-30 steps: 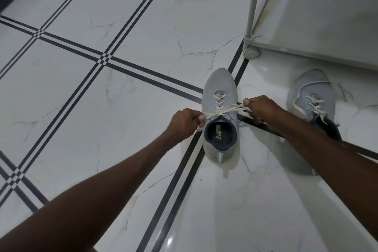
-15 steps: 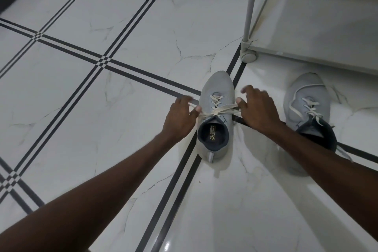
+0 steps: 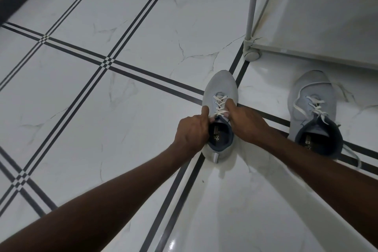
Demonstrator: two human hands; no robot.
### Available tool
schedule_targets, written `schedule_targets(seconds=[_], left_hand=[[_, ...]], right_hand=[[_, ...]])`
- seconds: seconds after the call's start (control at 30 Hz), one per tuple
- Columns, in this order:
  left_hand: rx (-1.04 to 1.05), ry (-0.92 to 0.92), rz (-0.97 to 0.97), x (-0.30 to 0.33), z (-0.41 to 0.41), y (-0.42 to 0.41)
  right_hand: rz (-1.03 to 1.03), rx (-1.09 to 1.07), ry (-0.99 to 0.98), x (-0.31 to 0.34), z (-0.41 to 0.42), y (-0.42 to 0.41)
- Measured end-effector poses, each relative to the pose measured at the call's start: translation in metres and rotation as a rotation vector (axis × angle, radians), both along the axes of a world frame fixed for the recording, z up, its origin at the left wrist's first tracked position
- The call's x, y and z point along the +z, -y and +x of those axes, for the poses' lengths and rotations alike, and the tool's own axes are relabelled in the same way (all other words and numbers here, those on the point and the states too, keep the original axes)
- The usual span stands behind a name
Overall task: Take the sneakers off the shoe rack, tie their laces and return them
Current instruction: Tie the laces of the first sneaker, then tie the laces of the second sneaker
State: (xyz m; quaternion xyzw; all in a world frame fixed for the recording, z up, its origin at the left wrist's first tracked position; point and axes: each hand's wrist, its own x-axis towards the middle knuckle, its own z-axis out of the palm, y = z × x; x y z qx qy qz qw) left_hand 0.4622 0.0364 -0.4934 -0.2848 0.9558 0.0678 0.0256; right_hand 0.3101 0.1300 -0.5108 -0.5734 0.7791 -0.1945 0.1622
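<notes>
A light grey sneaker (image 3: 221,86) with white laces (image 3: 219,102) stands on the floor, toe pointing away from me. My left hand (image 3: 192,131) is at its left side, fingers pinched on the lace end by the collar. My right hand (image 3: 244,120) lies over its right side, fingers on the laces near the tongue. A second grey sneaker (image 3: 313,96) stands to the right with loose, untied laces (image 3: 316,106), one lace trailing over the floor. My right forearm covers part of its heel.
A white shoe rack (image 3: 319,26) stands at the upper right, its post and round foot (image 3: 252,54) just beyond the first sneaker. White marble floor tiles (image 3: 102,129) with black stripe lines spread to the left. A dark skirting runs along the top.
Both hands have come in from the stretched-out lace ends to the middle of the sneaker and now sit close together over the laces by the collar.
</notes>
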Motion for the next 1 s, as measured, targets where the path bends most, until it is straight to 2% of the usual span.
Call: schedule_targets(seconds=[0.17, 0.5, 0.6, 0.67, 0.83, 0.93, 1.0], left_hand=[[-0.049, 0.094, -0.038, 0.006, 0.001, 0.01], [-0.036, 0.047, 0.084, 0.006, -0.018, 0.007], [-0.06, -0.047, -0.061, 0.016, -0.032, 0.005], [-0.123, -0.141, -0.114, 0.023, -0.055, 0.001], [-0.441, -0.225, 0.148, 0.04, -0.133, -0.041], [-0.591, -0.17, 0.298, 0.039, -0.171, -0.076], [-0.649, -0.078, 0.368, 0.035, -0.184, -0.093]], right_hand=[[0.11, 0.097, -0.196, 0.012, -0.023, -0.003], [0.194, 0.106, -0.216, 0.016, -0.052, -0.014], [0.231, 0.147, -0.253, 0.03, -0.078, -0.024], [0.213, 0.098, -0.307, 0.048, -0.102, -0.038], [0.161, -0.196, -0.15, 0.079, -0.147, -0.111], [0.204, -0.386, 0.048, 0.064, -0.142, -0.161], [0.242, -0.43, 0.18, 0.049, -0.129, -0.179]])
